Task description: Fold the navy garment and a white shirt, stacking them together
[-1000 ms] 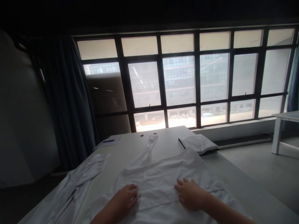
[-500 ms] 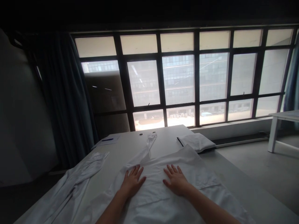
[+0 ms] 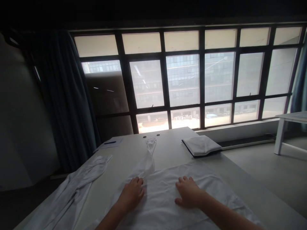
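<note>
Pressing both hands down on the white garment (image 3: 158,204), we kept it spread over the lower middle of the frame. Our left hand (image 3: 131,193) lay near the garment's upper edge, its fingers (image 3: 136,180) lightly curled and close together, the tips touching the cloth and pinching nothing. Our right hand (image 3: 189,192) sat on the cloth further right, well apart from the left, its fingers (image 3: 183,182) slightly spread and bent, resting on the fabric with nothing gathered between them. A twisted strip of white cloth (image 3: 150,156) rose from the garment just beyond our left hand and ran up the white table (image 3: 168,150) toward two small round holes (image 3: 144,136). Bare tabletop lay open above the garment's upper edge and beyond our right hand, toward the table's right edge at lower right. Bunched white cloth (image 3: 79,182) spilled over the table's left edge at lower left. A folded white cloth (image 3: 201,145) sat on a dark folder at upper right of the table, and a sheet of paper (image 3: 110,143) with a blue pen (image 3: 110,142) lay at its far left corner
</note>
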The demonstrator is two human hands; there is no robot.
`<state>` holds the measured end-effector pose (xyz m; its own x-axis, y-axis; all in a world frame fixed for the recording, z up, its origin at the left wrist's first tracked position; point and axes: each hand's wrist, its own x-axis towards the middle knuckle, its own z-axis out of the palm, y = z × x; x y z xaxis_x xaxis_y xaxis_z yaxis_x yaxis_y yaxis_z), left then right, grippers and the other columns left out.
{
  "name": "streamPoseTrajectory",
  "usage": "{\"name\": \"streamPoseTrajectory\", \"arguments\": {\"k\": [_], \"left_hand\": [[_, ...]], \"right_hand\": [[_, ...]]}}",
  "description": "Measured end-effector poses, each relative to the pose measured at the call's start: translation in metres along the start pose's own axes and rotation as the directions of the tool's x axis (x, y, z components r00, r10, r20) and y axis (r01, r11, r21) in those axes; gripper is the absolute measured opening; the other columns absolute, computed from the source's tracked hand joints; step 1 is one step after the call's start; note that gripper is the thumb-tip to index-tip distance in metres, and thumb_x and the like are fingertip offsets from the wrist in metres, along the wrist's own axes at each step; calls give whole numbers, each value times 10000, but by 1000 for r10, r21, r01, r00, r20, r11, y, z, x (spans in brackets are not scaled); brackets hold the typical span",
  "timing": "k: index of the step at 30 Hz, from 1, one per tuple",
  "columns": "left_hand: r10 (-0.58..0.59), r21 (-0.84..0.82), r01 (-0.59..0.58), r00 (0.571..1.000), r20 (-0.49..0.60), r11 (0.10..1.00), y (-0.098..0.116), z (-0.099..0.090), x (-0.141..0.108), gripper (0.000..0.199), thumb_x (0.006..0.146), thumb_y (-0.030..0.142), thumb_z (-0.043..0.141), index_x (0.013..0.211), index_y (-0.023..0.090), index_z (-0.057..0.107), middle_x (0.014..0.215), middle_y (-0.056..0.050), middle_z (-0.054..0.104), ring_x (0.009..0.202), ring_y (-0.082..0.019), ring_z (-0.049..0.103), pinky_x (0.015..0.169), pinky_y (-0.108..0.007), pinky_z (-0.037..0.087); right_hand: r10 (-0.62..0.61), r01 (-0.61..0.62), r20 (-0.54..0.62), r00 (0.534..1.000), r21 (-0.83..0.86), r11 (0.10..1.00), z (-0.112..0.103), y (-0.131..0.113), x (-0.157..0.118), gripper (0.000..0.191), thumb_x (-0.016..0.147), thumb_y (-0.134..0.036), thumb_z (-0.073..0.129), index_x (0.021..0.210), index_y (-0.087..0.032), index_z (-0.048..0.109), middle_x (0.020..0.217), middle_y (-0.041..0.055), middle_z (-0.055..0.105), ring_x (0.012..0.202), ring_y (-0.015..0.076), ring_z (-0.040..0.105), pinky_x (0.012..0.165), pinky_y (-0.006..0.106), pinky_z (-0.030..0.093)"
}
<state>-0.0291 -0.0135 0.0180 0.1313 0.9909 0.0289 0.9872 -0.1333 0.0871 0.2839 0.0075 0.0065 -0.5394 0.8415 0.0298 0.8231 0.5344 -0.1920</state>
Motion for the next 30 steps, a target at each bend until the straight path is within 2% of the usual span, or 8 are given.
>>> {"name": "streamPoseTrajectory", "arguments": {"k": [5,8,13,19,22,26,28,30], "left_hand": [[101,-27,-102,994,-44,994,53,27,27,551,947,512,434,1424,250,524,1522,-119,501,1403,-296,436,1171,-442,308],[104,-34,-106,994,-40,994,57,42,37,629,972,595,376,1478,238,484,1597,-134,404,1463,-329,357,1208,-508,236],[144,-47,-143,989,15,989,16,41,35,690,984,681,301,1567,314,332,1668,-33,254,1536,-277,219,1249,-476,154],[138,-2,-138,990,8,990,-62,45,13,663,988,698,268,1568,378,270,1672,1,195,1539,-279,203,1248,-465,161],[55,40,-53,998,-44,998,-107,52,0,639,988,686,283,1555,393,304,1671,-6,236,1532,-284,229,1231,-483,206],[-153,82,165,978,-144,983,-143,52,-14,643,986,602,319,1547,293,380,1597,-111,411,1461,-328,373,1158,-507,314],[-198,62,212,963,-186,975,-145,47,-17,625,991,523,297,1541,246,400,1479,-154,531,1342,-335,504,1080,-506,391],[-191,23,200,960,-207,979,-141,41,-19,581,981,474,301,1498,266,466,1330,-131,621,1199,-314,592,1009,-479,437]], "right_hand": [[-32,41,-69,997,130,991,13,-28,42,579,944,-453,431,1450,-182,502,1497,171,505,1372,339,454,1122,513,335],[-31,38,-46,998,141,989,28,-23,56,617,996,-503,334,1537,-211,394,1620,134,341,1496,335,267,1199,559,166],[106,-107,6,994,90,990,31,38,47,716,981,-650,276,1582,-262,303,1673,91,200,1538,337,119,1202,597,7],[378,-379,-38,925,-26,925,24,151,1,724,977,-631,259,1583,-239,304,1668,72,216,1533,333,150,1202,591,69],[461,-469,-120,879,-56,881,27,195,-27,688,972,-608,302,1564,-261,358,1648,75,288,1511,366,218,1184,592,155],[409,-448,-285,867,-84,890,31,221,-49,597,968,-475,369,1502,-228,474,1488,129,527,1374,354,444,1105,513,335],[342,-385,-331,879,-70,920,33,221,-51,557,965,-376,362,1490,-240,488,1352,126,624,1240,319,549,1030,475,411],[285,-318,-347,894,-42,947,33,216,-49,541,943,-271,352,1448,-228,539,1241,128,667,1150,294,592,993,438,441]]}}
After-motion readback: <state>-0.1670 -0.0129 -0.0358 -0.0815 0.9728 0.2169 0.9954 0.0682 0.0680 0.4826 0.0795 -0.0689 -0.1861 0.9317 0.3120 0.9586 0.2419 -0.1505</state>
